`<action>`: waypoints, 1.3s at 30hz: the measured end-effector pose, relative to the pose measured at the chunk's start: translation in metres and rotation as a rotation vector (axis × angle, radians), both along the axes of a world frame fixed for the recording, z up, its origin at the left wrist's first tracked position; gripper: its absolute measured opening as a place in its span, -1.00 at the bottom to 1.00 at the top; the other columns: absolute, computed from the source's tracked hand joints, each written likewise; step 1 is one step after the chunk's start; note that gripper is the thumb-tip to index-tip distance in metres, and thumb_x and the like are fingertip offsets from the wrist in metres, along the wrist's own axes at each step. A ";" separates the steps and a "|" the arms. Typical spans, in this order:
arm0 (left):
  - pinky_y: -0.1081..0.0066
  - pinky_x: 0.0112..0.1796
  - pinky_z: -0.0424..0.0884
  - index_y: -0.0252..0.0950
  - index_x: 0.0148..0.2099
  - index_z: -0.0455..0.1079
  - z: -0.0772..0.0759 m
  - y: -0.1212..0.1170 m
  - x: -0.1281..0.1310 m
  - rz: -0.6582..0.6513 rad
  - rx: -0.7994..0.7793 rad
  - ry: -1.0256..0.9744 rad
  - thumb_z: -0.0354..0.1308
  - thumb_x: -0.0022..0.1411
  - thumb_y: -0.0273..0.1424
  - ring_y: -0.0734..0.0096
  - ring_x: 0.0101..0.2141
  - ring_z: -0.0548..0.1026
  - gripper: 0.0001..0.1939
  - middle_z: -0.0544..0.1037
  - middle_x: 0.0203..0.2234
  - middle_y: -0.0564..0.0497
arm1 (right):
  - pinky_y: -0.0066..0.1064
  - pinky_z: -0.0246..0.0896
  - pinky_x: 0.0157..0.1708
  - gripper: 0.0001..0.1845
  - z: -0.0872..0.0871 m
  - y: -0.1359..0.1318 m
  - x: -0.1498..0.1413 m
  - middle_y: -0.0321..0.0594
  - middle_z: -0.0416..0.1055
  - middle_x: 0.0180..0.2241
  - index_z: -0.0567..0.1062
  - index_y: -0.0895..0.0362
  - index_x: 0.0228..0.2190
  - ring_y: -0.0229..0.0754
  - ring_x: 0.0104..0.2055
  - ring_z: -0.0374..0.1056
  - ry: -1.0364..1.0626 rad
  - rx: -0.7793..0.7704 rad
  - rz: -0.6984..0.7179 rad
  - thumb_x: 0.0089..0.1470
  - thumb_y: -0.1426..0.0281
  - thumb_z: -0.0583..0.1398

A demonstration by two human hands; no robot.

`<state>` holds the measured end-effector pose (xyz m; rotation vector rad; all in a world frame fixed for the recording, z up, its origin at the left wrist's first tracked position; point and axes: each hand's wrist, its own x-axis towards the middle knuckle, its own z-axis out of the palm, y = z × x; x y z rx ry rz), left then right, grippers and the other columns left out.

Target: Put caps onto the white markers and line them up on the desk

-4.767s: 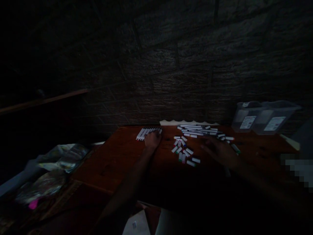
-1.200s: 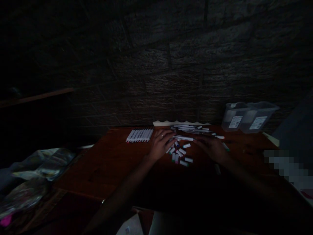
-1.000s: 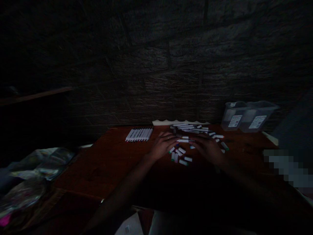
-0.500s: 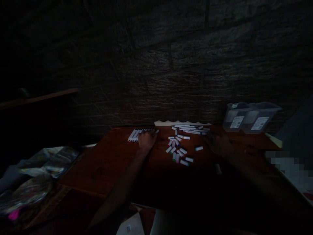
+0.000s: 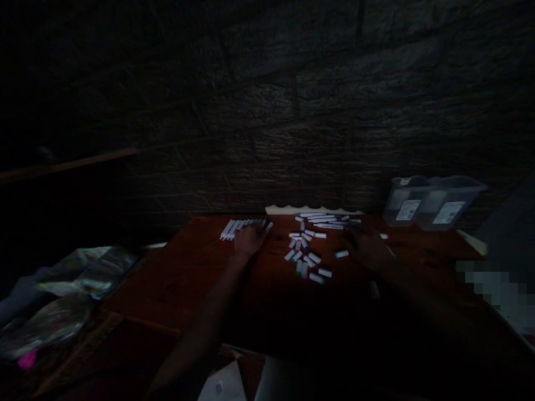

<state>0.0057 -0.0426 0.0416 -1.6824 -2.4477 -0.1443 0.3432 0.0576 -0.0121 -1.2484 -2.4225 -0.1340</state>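
The scene is very dim. My left hand (image 5: pixel 249 239) rests at the right end of a row of white markers (image 5: pixel 231 229) laid side by side, its fingers closed on one marker (image 5: pixel 270 226). My right hand (image 5: pixel 370 248), dark and slightly blurred, is beside the right end of a loose pile of markers (image 5: pixel 328 225); its fingers look stretched out, with nothing visible in them. Between the hands lie several short white marker caps (image 5: pixel 314 258) with coloured ends. A lone blue-ended cap (image 5: pixel 341 254) sits just left of my right hand.
Two clear plastic bins (image 5: pixel 445 209) with labels stand at the back right of the wooden table (image 5: pixel 167 289). A white wavy-edged strip (image 5: pixel 288 210) runs along the textured wall. Crinkled plastic bags (image 5: pixel 83 275) lie off the table's left side. Another cap (image 5: pixel 374 289) lies nearer the front.
My right hand has shifted slightly left, and a red-ended piece and a green-ended piece now show beside it. More of the marker at my left fingers is visible.
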 end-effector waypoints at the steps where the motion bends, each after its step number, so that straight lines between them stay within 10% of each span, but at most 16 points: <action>1: 0.27 -0.15 0.33 -0.14 -0.17 0.51 0.000 -0.001 -0.001 -0.006 -0.009 -0.003 -0.09 0.32 -0.05 0.14 -0.16 0.54 -0.59 0.62 -0.22 -0.07 | -0.13 0.12 0.06 -0.55 0.000 0.000 0.000 0.05 0.41 0.04 0.43 0.22 0.04 0.08 0.07 0.26 0.001 0.010 -0.010 0.22 0.25 0.04; 15: 0.26 -0.09 0.33 -0.22 -0.11 0.51 -0.012 0.008 -0.003 0.019 0.034 0.012 -0.03 0.29 -0.23 0.10 -0.10 0.53 -0.68 0.61 -0.19 -0.16 | -0.09 0.11 -0.02 -0.45 0.003 -0.005 0.001 0.13 0.38 0.04 0.35 0.29 0.13 0.17 0.04 0.21 -0.046 0.036 -0.147 0.23 0.22 0.01; 39: 0.23 -0.10 0.40 -0.18 0.08 0.41 -0.012 0.009 -0.001 0.050 0.035 -0.069 0.01 0.25 -0.26 0.06 -0.11 0.55 -0.61 0.61 -0.15 -0.15 | -0.14 0.13 0.03 -0.68 0.018 -0.015 0.000 0.02 0.50 -0.10 0.54 0.20 -0.13 0.06 0.02 0.31 -0.046 -0.042 0.005 0.15 0.39 0.08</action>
